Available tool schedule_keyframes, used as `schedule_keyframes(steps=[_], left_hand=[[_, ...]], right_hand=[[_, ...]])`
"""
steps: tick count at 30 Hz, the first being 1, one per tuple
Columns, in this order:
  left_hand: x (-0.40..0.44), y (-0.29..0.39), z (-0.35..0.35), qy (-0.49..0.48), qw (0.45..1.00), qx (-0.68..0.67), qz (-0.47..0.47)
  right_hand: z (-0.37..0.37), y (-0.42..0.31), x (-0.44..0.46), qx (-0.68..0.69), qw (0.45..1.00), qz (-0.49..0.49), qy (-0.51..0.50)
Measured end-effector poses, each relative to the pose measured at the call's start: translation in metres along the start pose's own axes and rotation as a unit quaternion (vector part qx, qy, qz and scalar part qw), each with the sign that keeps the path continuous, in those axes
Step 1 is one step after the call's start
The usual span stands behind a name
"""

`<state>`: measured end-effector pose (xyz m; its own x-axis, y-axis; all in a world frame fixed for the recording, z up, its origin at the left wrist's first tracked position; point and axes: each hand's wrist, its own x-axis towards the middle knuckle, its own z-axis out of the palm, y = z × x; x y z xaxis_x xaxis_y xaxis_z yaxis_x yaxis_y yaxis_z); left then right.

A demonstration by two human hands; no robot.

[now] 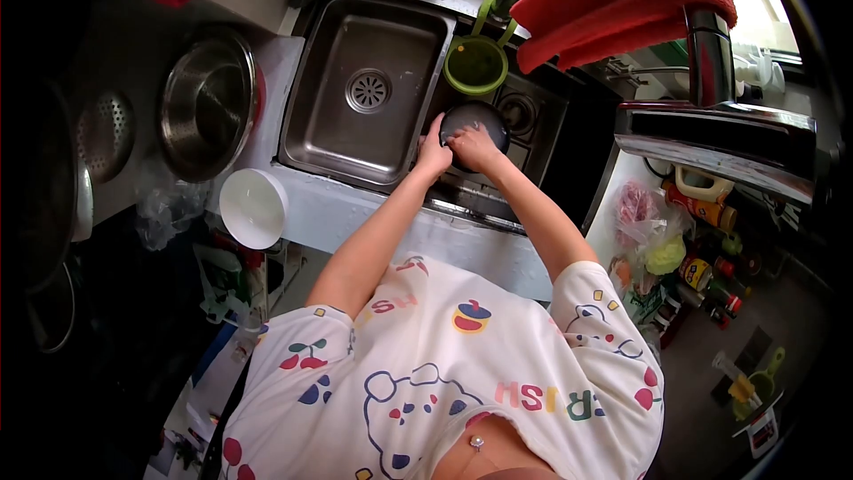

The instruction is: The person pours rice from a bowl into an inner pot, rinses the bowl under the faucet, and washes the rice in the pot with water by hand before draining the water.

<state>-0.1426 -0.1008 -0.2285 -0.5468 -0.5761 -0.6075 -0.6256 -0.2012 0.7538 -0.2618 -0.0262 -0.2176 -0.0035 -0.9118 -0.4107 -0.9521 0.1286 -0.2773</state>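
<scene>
A dark round bowl (490,116) is held over the right basin of the sink. My left hand (434,156) grips its left rim, thumb along the edge. My right hand (476,148) reaches into the bowl from the near side, with its fingers bent together against the inside; whatever they hold, if anything, is too small to make out. Just beyond the bowl, a green strainer (475,64) with a looped handle hangs at the divider. The left basin (333,124) has a drain in its floor.
On the left stand a steel basin (209,107) and a white bowl (254,208) at the counter edge. A red towel (622,4) hangs over a dark pipe at upper right. Bottles and bagged produce (662,253) line the right counter.
</scene>
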Motion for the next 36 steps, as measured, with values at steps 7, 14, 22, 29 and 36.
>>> schedule_keyframes(steps=[7,14,22,29,36], left_hand=[[-0.004,0.005,-0.001,0.004,1.000,0.018,-0.006],[-0.005,0.002,-0.002,0.002,1.000,0.007,0.013],[-0.009,0.010,-0.004,0.010,1.000,0.021,0.006],[-0.008,0.012,-0.006,-0.008,1.000,0.010,-0.019],[-0.004,0.004,-0.002,0.010,1.000,0.025,0.012]], right_hand=[[0.001,-0.002,0.009,-0.011,0.993,0.075,-0.091],[0.027,0.014,0.009,0.093,0.992,0.077,0.023],[-0.006,0.015,-0.004,0.212,0.958,0.059,0.185],[0.016,0.031,-0.014,0.191,0.955,0.131,0.184],[0.005,-0.001,-0.011,0.210,0.923,0.321,0.023]])
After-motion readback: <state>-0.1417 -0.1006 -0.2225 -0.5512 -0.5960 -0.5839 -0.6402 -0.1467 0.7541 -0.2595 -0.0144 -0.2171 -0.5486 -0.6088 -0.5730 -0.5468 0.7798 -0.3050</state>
